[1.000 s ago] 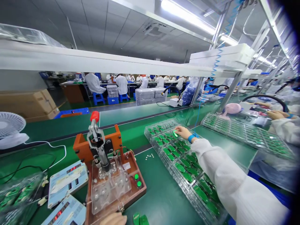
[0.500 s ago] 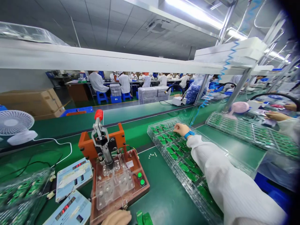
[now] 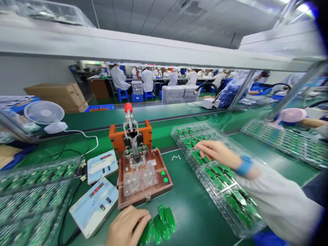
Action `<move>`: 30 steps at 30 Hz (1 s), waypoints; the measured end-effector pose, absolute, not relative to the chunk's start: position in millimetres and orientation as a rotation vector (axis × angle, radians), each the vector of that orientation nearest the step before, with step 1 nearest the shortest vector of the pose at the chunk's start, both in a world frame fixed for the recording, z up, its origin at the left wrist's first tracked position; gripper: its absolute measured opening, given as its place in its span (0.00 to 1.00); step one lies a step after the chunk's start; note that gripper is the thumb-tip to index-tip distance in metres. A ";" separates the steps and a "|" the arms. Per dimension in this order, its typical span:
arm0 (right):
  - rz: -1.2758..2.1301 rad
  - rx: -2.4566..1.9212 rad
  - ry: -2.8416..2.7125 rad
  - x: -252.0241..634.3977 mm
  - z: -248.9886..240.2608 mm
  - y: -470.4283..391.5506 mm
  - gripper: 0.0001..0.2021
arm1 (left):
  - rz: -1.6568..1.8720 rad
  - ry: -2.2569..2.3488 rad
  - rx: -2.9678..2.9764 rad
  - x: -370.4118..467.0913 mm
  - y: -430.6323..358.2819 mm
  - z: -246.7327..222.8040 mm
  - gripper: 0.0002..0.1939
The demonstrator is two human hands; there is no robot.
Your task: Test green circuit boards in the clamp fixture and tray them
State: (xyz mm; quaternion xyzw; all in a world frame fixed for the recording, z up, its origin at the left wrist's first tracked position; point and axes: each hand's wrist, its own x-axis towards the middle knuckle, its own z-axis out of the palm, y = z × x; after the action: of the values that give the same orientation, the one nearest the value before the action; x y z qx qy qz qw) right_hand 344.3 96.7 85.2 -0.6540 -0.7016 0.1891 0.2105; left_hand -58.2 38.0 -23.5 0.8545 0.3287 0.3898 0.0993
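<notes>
My left hand [image 3: 128, 225] is at the bottom centre, thumb and fingertips closed at the edge of a small pile of green circuit boards [image 3: 162, 223] on the table. Farther right, my right hand [image 3: 215, 152], with a blue wristband, hovers over a clear plastic tray [image 3: 189, 167] filled with green circuit boards; its fingers are stretched out and nothing shows in them. Between the hands and the back belt stands a test fixture [image 3: 146, 184] with a red-tipped toggle clamp [image 3: 128, 108], clear plates and two green buttons.
Two blue-white meter boxes [image 3: 96, 206] with red digits sit left of the fixture. Beyond them lies another board tray [image 3: 30, 198]. Small white pieces [image 3: 176, 157] lie near the right tray. A white fan [image 3: 44, 112] and a pink fan [image 3: 292, 115] stand at the sides. A shelf beam [image 3: 153, 48] crosses above.
My right hand has drawn back from the far part of the tray toward me. More of my left hand and the board pile shows as the view shifted.
</notes>
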 end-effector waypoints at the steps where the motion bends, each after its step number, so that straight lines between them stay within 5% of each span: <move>1: 0.598 -1.711 -2.030 325.6 85.4 76.1 0.21 | 1.130 1.030 2.508 -59.3 35.6 -19.7 0.18; 3: 0.636 -1.392 -2.241 290.6 80.3 38.0 0.16 | 1.095 1.116 2.435 -62.1 30.9 -12.7 0.23; 5: 0.686 -1.215 -2.327 262.2 67.4 9.5 0.14 | 1.086 1.145 2.331 -68.0 27.4 -8.0 0.17; 7: 0.731 -1.170 -2.341 241.9 46.7 -6.9 0.13 | 1.081 1.144 2.274 -78.3 24.8 -7.0 0.09; 13: 0.724 -1.254 -2.237 217.2 -23.6 -9.9 0.09 | 0.844 1.046 2.389 -120.5 11.4 -19.9 0.06; 23: 0.492 -1.242 -2.289 153.2 -42.1 -14.2 0.15 | 0.654 1.298 2.422 -135.3 -17.8 -40.4 0.17; 30: 0.580 -1.166 -2.338 104.2 -44.0 -15.4 0.21 | 0.772 1.319 2.479 -132.1 -25.4 -55.4 0.11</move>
State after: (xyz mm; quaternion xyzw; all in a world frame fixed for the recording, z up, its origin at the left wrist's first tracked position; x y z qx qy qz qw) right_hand 104.2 -15.4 -44.0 -0.4240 -0.8501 0.2107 0.2306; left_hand -132.1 -25.4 -55.4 0.8456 0.4498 0.2635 0.1146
